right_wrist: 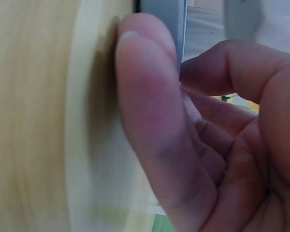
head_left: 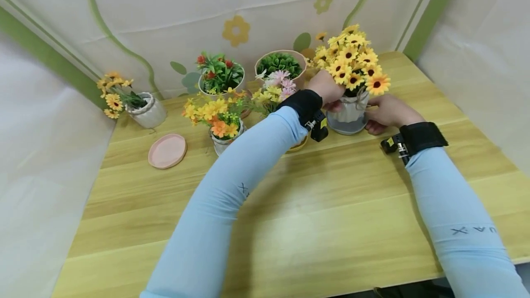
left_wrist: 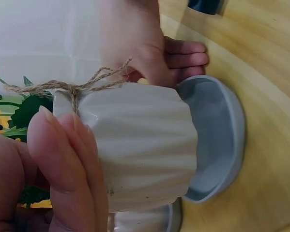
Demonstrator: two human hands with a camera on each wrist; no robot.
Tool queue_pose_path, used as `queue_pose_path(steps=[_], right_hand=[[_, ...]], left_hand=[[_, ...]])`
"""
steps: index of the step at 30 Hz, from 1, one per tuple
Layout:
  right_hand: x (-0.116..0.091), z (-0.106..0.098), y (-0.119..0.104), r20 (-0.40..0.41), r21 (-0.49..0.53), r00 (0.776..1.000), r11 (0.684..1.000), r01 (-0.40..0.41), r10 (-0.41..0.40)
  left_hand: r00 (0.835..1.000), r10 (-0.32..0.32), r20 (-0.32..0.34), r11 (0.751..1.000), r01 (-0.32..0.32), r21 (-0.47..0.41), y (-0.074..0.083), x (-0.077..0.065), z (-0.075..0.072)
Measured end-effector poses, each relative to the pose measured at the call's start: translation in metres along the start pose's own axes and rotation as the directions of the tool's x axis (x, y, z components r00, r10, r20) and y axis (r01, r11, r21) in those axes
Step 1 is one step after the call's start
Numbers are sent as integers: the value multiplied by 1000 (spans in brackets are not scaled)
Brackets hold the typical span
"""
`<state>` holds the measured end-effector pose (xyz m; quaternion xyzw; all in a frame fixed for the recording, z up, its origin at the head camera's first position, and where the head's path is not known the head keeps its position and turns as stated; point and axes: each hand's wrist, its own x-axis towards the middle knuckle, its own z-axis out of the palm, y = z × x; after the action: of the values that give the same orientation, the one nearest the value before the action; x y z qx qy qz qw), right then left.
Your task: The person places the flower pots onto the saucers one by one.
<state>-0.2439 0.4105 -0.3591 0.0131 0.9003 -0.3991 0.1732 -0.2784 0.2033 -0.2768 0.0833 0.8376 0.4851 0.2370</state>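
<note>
A white fluted flowerpot (head_left: pixel 349 109) with twine round its rim holds yellow sunflowers (head_left: pixel 348 59). My left hand (head_left: pixel 326 87) grips this pot near the rim; two of its fingers (left_wrist: pixel 67 169) lie along the wall in the left wrist view. Under the pot is a grey saucer (head_left: pixel 347 127), and the left wrist view shows the pot tilted over the saucer's open side. At the saucer's right edge, my right hand (head_left: pixel 391 110) pinches it, with a finger (right_wrist: pixel 149 92) against its outside and the thumb near the rim in the right wrist view.
Left of my hands stand pots with yellow-orange flowers (head_left: pixel 221 125), red flowers (head_left: pixel 219 75), green leaves (head_left: pixel 279 64) and pink blossoms (head_left: pixel 279 84). A white pot (head_left: pixel 146 110) with yellow flowers stands far left, near a pink saucer (head_left: pixel 167 151). A curtain (head_left: pixel 198 3) hangs behind the table.
</note>
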Motion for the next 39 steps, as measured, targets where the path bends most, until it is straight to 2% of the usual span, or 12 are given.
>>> queue_pose_path(steps=[8, 14, 19, 25, 29, 31, 32, 36, 39], right_hand=[[3, 1, -6, 17, -32, 999, 999, -33, 33], [5, 2, -10, 33, 64, 999, 998, 0, -2], [7, 2, -11, 50, 84, 999, 996, 2, -6], [9, 3, -11, 100, 114, 995, 993, -34, 23], [10, 3, -8, 107, 128, 994, 991, -44, 30], [11, 2, -5, 96, 127, 995, 991, -40, 27], [11, 2, -4, 93, 129, 995, 991, -40, 28], [7, 1, 0, 77, 127, 997, 991, -40, 30], [4, -1, 2, 65, 124, 997, 992, -39, 31]], left_hand=[[1000, 2, -10, 1000, -2, -8, -12, 7, 7], [1000, 13, -12, 999, -12, 50, -20, 11, 8], [999, 34, -5, 998, -33, 49, -26, 14, 9], [1000, 19, -1, 998, -19, 60, -29, 12, 11], [999, 43, 17, 995, -44, 91, -31, 10, 12], [998, 43, 45, 998, -45, 47, -33, 8, 13], [998, 35, 58, 999, -37, 38, -33, 7, 14], [991, -64, 115, 991, 77, -106, -34, 4, 14], [981, -95, 171, 986, 116, -119, -30, -10, 6]])
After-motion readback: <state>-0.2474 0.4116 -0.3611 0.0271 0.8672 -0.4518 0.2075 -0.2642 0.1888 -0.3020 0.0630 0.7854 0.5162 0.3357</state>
